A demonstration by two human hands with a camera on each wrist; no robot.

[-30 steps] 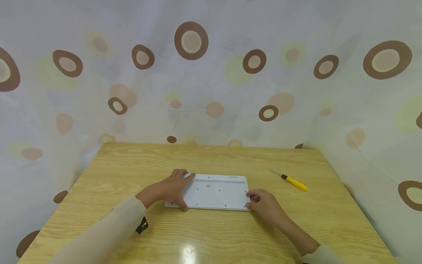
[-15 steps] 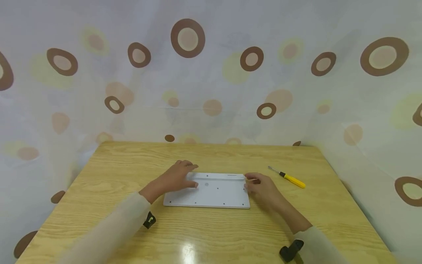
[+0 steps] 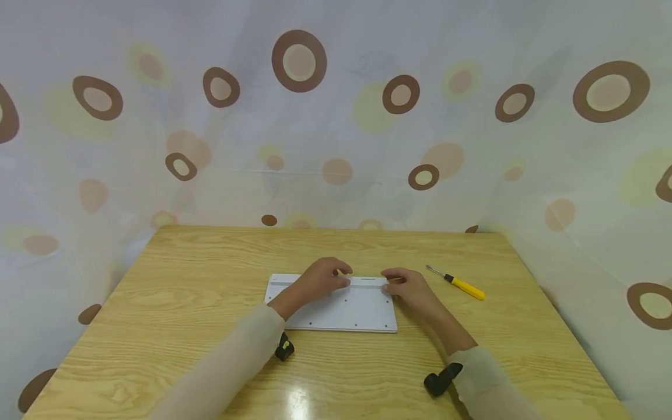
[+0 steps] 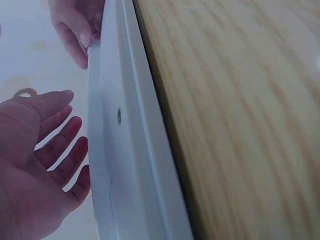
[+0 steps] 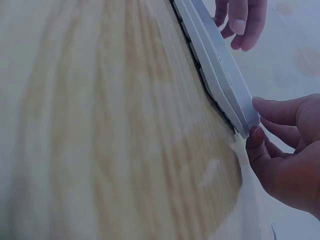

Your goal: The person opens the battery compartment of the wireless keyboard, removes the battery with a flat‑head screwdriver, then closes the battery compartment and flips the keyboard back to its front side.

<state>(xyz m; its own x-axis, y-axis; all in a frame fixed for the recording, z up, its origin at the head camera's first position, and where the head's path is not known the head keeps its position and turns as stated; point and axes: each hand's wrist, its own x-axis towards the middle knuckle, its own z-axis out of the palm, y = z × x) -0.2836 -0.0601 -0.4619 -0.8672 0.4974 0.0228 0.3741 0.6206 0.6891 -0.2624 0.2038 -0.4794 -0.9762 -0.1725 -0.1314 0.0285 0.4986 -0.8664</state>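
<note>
A white keyboard lies face down on the wooden table, its underside dotted with small screws and a raised bar along the far edge. My right hand pinches its far right corner; in the right wrist view the thumb and a finger of that hand meet at the end of the keyboard, where dark keys show below. Over the middle of the far edge hovers my left hand. The left wrist view has that hand with fingers relaxed and spread beside the bar, holding nothing.
To the right of the keyboard lies a screwdriver with a yellow handle, its tip pointing to the back left. A light curtain with brown circles hangs behind the wooden table and along both sides.
My left hand has let go of the keyboard's left end and moved right along its far edge. My right hand has slid from the right edge up to the far right corner.
</note>
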